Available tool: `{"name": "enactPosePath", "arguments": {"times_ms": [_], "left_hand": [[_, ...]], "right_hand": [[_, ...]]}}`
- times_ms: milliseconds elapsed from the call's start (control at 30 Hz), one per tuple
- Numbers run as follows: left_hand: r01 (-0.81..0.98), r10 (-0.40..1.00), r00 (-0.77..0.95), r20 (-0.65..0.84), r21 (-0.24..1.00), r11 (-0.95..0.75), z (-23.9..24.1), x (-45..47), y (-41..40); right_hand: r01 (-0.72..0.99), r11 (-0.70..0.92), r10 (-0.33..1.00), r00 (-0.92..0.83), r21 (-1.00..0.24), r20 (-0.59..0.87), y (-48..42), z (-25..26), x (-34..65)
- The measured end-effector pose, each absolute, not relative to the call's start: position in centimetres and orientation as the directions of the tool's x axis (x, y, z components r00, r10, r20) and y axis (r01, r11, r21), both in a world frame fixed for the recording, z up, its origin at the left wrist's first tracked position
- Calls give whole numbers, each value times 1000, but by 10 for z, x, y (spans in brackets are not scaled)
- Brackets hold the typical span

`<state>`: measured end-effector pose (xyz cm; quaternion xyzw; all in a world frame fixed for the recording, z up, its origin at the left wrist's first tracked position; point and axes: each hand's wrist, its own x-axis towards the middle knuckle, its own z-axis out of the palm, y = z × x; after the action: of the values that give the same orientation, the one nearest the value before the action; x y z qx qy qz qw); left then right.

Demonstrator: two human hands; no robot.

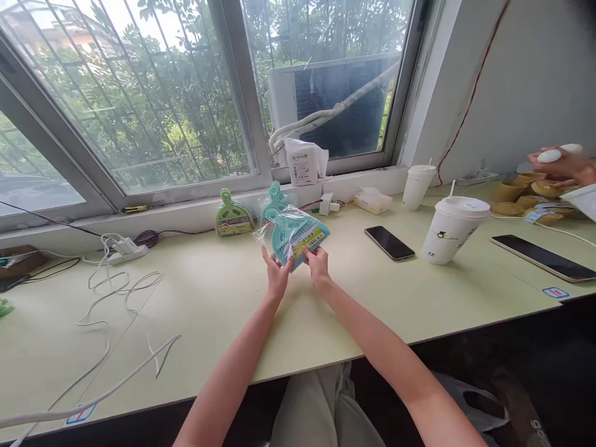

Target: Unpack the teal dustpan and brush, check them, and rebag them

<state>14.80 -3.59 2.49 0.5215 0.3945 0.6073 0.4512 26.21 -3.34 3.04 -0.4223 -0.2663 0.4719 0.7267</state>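
Between my two hands is a teal mini dustpan and brush set point(293, 231) in clear plastic wrap, with a yellow label. It is tilted up off the table. My left hand point(278, 273) grips its lower left edge, thumb in front. My right hand point(317, 262) pinches the bottom edge near the label. Behind it a second teal dustpan set point(275, 195) leans against the window sill, partly hidden. To its left a green dustpan set point(233, 214) leans there too.
White cables point(125, 288) and a power strip point(125, 249) lie at the left. On the right are a black phone point(389, 242), a large paper cup point(456, 230), a smaller cup point(418, 186) and another phone point(542, 257). Another person's hand point(561, 164) holds white objects at far right.
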Motion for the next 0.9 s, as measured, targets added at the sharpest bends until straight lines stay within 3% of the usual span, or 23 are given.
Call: {"name": "enactPosePath", "arguments": {"times_ms": [133,267,400,567,667,800,900], "left_hand": [[6,912,-180,369,927,-374,28,143,-37],[51,891,-165,423,906,-421,29,146,-42],[-49,924,-12,383,922,-383,27,151,-41],[-217,959,172,225,958,-186,28,144,-30],[-207,951,258,170,971,-117,24,144,-30],[-108,859,508,57,994,-3,13,150,-33],[-113,870,492,33,993,26,12,148,-27]], "right_hand": [[-553,180,937,349,-814,-30,-38,32,251],[-591,205,938,345,-780,-15,-40,32,248],[-599,222,930,367,-769,-17,-35,34,258],[-552,257,918,395,-793,23,-32,38,268],[-546,247,925,380,-801,26,-35,38,267],[-541,176,927,372,-822,-46,-38,37,271],[-580,216,914,403,-786,-46,-34,39,277]]}}
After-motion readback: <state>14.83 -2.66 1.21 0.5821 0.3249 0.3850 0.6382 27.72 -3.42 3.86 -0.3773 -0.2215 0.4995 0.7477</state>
